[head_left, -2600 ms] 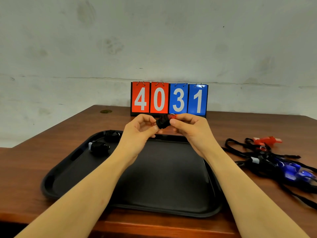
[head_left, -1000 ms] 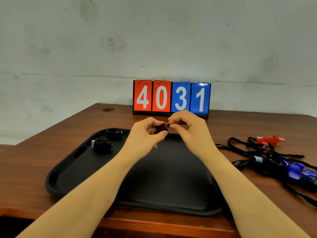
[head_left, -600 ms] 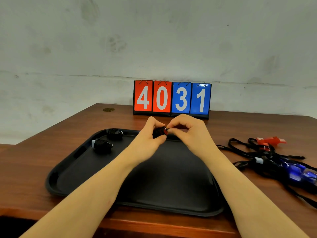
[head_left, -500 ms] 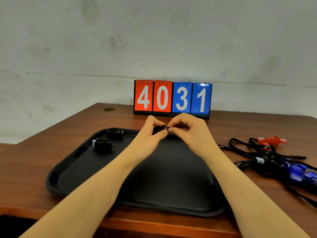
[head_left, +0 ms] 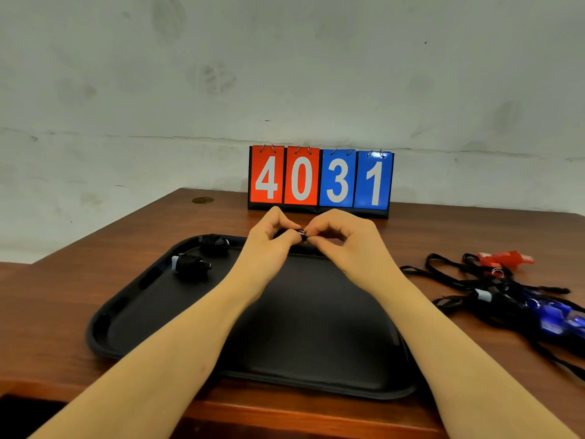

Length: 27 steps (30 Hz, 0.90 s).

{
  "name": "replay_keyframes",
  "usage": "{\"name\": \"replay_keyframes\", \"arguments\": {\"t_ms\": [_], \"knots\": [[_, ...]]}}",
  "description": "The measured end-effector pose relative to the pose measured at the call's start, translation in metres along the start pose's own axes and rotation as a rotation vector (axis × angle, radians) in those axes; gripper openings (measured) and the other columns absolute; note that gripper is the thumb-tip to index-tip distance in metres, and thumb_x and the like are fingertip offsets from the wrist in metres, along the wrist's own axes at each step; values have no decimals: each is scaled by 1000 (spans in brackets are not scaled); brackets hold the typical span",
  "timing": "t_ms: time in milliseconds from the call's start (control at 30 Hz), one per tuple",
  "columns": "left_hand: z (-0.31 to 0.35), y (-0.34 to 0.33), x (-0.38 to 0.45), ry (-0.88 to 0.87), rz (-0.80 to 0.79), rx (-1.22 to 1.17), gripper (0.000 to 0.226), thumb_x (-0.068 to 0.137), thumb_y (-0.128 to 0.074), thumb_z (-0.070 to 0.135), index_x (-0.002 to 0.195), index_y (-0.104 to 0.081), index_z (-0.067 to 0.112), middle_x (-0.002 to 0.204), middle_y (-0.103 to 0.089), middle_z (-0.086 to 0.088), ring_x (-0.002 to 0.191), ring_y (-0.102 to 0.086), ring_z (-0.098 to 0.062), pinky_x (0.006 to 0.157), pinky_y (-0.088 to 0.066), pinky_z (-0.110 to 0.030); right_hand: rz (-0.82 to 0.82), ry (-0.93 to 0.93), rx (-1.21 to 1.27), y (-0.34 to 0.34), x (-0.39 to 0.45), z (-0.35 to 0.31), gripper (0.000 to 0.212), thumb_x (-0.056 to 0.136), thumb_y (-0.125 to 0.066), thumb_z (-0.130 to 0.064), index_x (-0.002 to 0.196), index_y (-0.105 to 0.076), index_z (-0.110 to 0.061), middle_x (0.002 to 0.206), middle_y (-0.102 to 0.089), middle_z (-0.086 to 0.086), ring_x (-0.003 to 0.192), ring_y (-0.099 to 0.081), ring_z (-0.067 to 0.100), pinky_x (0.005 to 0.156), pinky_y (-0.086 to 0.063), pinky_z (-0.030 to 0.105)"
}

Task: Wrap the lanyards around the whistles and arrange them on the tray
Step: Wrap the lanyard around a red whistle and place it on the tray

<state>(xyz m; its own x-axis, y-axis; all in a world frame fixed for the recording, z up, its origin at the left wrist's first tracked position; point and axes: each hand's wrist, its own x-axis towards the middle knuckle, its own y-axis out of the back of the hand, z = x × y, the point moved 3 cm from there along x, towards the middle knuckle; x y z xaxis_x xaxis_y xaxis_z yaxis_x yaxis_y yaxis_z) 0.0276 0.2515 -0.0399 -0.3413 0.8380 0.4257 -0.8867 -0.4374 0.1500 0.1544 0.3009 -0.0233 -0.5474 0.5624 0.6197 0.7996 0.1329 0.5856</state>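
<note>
Head view, near to far. Both forearms reach out over the black tray (head_left: 133,315), whose near floor lies bare below the wrists. Left hand (head_left: 269,245) and right hand (head_left: 343,245) meet above the tray's far rim, each grip closed to a thumb-and-fingertip pinch on one small wrapped whistle (head_left: 300,235); only a dark sliver with a glint of metal shows between the pads, so how the lanyard end lies cannot be told. Two finished bundles (head_left: 193,264) sit in the tray's far corner, left of the left grip and apart from it. Loose whistles and lanyards (head_left: 506,296), red and blue, lie on the table (head_left: 63,296) well right of the right grip. Scoreboard (head_left: 321,180) stands just beyond the hands.

Judgement: tail end of the wrap. Keep the left pinch firm on the coil, tuck the free end under a tight turn, then set the bundle beside the other two
</note>
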Motion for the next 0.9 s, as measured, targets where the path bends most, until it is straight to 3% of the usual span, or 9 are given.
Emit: {"name": "replay_keyframes", "arguments": {"t_ms": [300,433,633,900], "knots": [[-1,0,0,-68,-28,137,9,88,-55,9,81,-53,15,82,-60,2,85,-58,-10,83,-46,-24,-33,-18,-28,-1,-1,1,10,85,-62,-12,94,-62,-16,94,-62,-5,90,-58,6,81,-47,15],[-1,-1,-1,-105,-56,203,4,89,-55,10,85,-54,9,88,-61,-4,89,-58,-14,80,-44,-19,-49,-62,-20,-1,-1,2,10,85,-63,-13,93,-62,-19,92,-61,-9,90,-58,5,79,-46,13],[0,-2,-4,-115,-122,280,3,92,-51,14,90,-53,15,89,-59,5,88,-57,-7,75,-42,-14,-65,-97,-10,0,-3,3,12,82,-65,-12,89,-60,-20,87,-61,-7,82,-57,7,74,-48,15],[-1,-4,-9,-220,-195,479,22,85,-62,14,97,-48,26,98,-57,12,99,-51,-7,82,-43,-17,-77,-153,79,0,-2,9,8,79,-67,-10,84,-62,-14,79,-61,-5,78,-59,11,71,-49,17]]}}
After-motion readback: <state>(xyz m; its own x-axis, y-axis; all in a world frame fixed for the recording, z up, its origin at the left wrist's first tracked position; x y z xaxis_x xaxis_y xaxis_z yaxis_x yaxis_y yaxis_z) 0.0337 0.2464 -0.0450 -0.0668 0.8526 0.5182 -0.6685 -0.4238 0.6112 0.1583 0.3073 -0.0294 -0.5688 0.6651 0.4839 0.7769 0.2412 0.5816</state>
